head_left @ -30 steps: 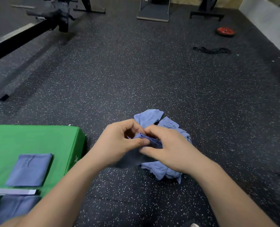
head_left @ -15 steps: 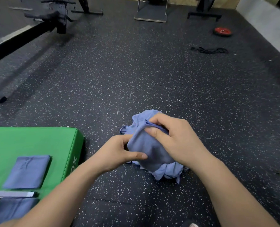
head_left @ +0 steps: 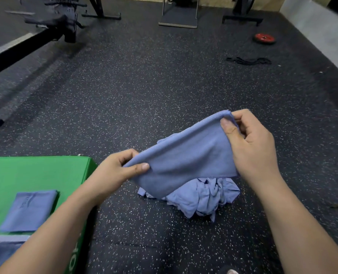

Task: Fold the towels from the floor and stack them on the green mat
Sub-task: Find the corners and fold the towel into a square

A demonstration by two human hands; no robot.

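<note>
A blue towel [head_left: 186, 157] hangs stretched between both hands above the floor. My left hand [head_left: 114, 173] pinches its lower left corner between thumb and fingers. My right hand [head_left: 249, 143] pinches the upper right corner, held higher and farther out. Beneath the towel a crumpled pile of blue towels [head_left: 203, 196] lies on the black speckled floor. The green mat [head_left: 35, 175] sits at the lower left, with a folded blue towel [head_left: 29, 210] flat on it. More blue cloth [head_left: 0, 256] shows at the mat's near edge, partly cut off by the frame.
A grey strip [head_left: 7, 238] lies across the mat below the folded towel. A black machine rail [head_left: 21, 48] runs along the far left. Equipment bases [head_left: 179, 18] stand at the back. A red weight plate [head_left: 264, 38] and a black band [head_left: 248, 61] lie at far right.
Both hands were bunched together over the pile; they have moved apart and up, lifting one towel off the pile and spreading it out between them.
</note>
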